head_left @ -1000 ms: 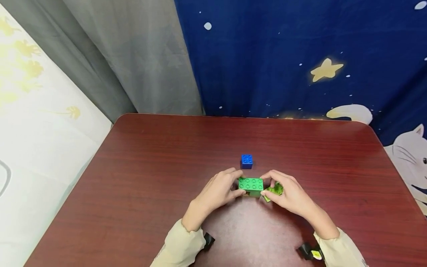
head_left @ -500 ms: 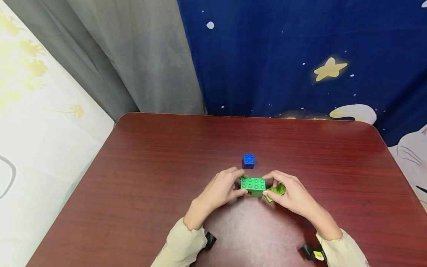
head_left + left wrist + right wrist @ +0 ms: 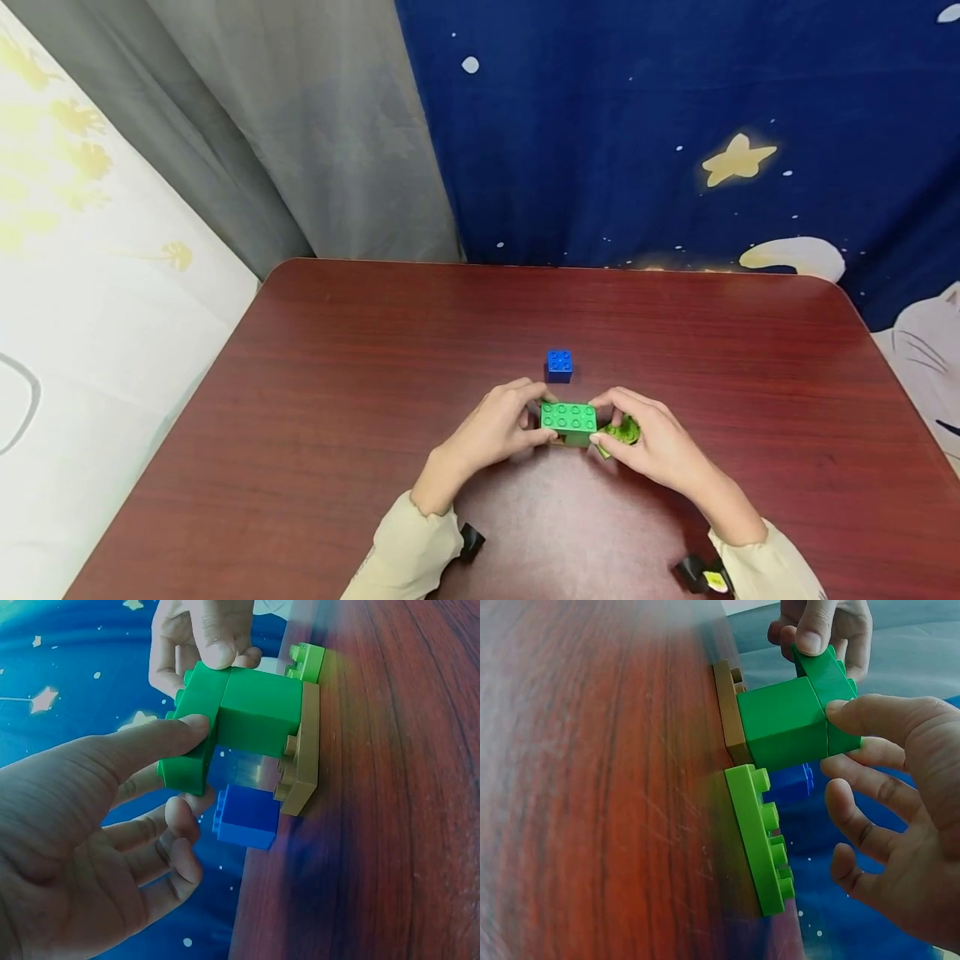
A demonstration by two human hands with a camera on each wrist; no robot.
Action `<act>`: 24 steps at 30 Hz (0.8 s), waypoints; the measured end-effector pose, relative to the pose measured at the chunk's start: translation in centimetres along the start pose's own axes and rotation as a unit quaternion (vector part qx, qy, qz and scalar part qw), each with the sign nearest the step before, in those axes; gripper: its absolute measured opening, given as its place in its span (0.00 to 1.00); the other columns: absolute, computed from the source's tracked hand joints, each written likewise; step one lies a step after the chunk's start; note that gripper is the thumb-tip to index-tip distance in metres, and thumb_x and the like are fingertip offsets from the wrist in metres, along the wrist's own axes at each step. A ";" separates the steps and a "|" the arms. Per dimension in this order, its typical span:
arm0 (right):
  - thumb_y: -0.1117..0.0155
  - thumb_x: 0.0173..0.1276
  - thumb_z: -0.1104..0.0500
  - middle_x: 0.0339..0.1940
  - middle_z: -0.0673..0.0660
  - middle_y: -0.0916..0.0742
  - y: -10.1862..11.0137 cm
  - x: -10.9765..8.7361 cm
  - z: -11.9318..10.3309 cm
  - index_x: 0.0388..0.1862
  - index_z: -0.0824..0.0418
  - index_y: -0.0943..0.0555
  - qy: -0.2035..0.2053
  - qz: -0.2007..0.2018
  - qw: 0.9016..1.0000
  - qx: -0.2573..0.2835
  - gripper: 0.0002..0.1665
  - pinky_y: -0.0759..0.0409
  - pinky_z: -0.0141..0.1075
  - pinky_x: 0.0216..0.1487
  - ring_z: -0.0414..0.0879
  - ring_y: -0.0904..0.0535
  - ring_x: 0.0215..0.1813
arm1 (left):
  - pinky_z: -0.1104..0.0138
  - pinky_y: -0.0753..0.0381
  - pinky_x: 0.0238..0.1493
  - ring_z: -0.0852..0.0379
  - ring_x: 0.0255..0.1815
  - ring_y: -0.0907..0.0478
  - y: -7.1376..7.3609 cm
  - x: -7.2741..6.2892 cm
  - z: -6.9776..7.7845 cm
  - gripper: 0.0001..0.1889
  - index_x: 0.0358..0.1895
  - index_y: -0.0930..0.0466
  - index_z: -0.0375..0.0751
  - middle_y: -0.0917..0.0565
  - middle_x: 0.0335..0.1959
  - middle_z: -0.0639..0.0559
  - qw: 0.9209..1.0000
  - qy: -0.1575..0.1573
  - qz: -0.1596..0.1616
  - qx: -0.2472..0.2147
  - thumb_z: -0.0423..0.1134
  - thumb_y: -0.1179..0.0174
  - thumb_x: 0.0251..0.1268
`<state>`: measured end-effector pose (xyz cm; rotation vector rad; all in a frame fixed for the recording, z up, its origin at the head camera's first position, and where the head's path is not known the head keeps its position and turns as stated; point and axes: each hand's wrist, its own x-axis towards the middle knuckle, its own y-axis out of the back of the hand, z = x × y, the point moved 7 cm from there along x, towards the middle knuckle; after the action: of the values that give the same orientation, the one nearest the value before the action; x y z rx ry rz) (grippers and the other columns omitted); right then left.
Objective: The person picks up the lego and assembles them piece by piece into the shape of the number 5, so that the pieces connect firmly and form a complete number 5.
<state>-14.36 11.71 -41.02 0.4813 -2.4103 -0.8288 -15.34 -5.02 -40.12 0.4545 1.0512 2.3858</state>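
A long green building brick (image 3: 568,416) with two rows of studs lies across the top of a thicker green brick (image 3: 262,709). That lower brick stands on one end of a tan plate (image 3: 302,774) on the table; the long brick's other end overhangs the plate's bare studs. My left hand (image 3: 497,423) pinches the overhanging left end between thumb and fingers. At the right end, my right hand (image 3: 654,435) pinches the same brick, thumb on its near side. Partly under my right hand is a lime-green plate (image 3: 757,844) with a rounded end, flat on the table.
A small blue brick (image 3: 558,366) stands on the table just behind the green bricks. The dark red wooden table (image 3: 360,375) ends at a grey curtain (image 3: 330,142) and a blue star-patterned curtain (image 3: 577,150). A white sheet hangs at the left.
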 end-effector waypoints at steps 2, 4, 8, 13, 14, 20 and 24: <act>0.27 0.51 0.64 0.29 0.47 0.21 0.0 0.0 0.0 0.43 0.52 0.22 0.000 0.000 1.000 0.001 0.20 0.29 0.31 0.25 0.40 0.27 0.29 | 0.77 0.30 0.26 0.65 0.25 0.29 0.0 0.0 0.0 0.17 0.45 0.21 0.44 0.24 0.34 0.57 1.000 -0.001 -0.001 -0.003 0.40 0.30 0.52; 0.27 0.51 0.64 0.28 0.47 0.22 0.0 0.0 0.0 0.43 0.52 0.22 -0.001 0.001 1.000 0.001 0.20 0.30 0.31 0.23 0.40 0.27 0.29 | 0.77 0.30 0.25 0.65 0.25 0.30 0.0 0.0 0.0 0.17 0.45 0.22 0.44 0.25 0.34 0.57 1.000 -0.003 -0.001 -0.006 0.41 0.30 0.52; 0.27 0.52 0.63 0.28 0.48 0.21 0.0 0.0 0.0 0.43 0.52 0.22 -0.005 -0.002 1.000 -0.002 0.20 0.31 0.29 0.23 0.40 0.27 0.28 | 0.76 0.31 0.25 0.66 0.24 0.31 0.0 0.1 -0.1 0.17 0.45 0.22 0.44 0.24 0.33 0.55 1.000 -0.001 -0.005 -0.010 0.41 0.30 0.52; 0.27 0.52 0.62 0.25 0.48 0.22 0.0 0.0 0.2 0.44 0.51 0.22 -0.014 -0.007 1.000 -0.003 0.20 0.33 0.27 0.22 0.39 0.28 0.27 | 0.76 0.31 0.26 0.65 0.25 0.30 -0.2 0.1 -0.1 0.17 0.45 0.23 0.44 0.25 0.33 0.55 1.000 0.005 -0.009 -0.006 0.41 0.30 0.52; 0.27 0.52 0.62 0.25 0.48 0.23 0.0 0.0 0.2 0.44 0.51 0.22 -0.015 -0.007 1.000 -0.002 0.20 0.33 0.27 0.22 0.39 0.28 0.26 | 0.76 0.31 0.26 0.65 0.25 0.30 -0.2 0.2 -0.2 0.17 0.45 0.23 0.44 0.25 0.33 0.55 1.000 0.007 -0.010 -0.004 0.41 0.31 0.52; 0.27 0.52 0.62 0.23 0.47 0.23 0.1 -0.1 0.2 0.44 0.50 0.23 -0.016 -0.006 1.000 0.002 0.20 0.34 0.27 0.22 0.38 0.29 0.26 | 0.77 0.30 0.27 0.66 0.25 0.30 -0.5 0.2 -0.4 0.18 0.46 0.24 0.44 0.25 0.33 0.55 1.000 0.012 -0.013 0.003 0.42 0.31 0.53; 0.27 0.52 0.61 0.23 0.47 0.24 0.1 -0.1 0.2 0.44 0.49 0.23 -0.019 -0.006 1.000 0.003 0.20 0.34 0.27 0.21 0.38 0.29 0.26 | 0.77 0.31 0.27 0.65 0.26 0.30 -0.5 0.2 -0.4 0.18 0.46 0.24 0.44 0.25 0.33 0.54 1.000 0.006 -0.010 0.003 0.42 0.31 0.52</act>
<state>-14.39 11.89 -41.10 0.4886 -2.4474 -0.8426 -15.50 -4.84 -40.75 0.4291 1.0647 2.3705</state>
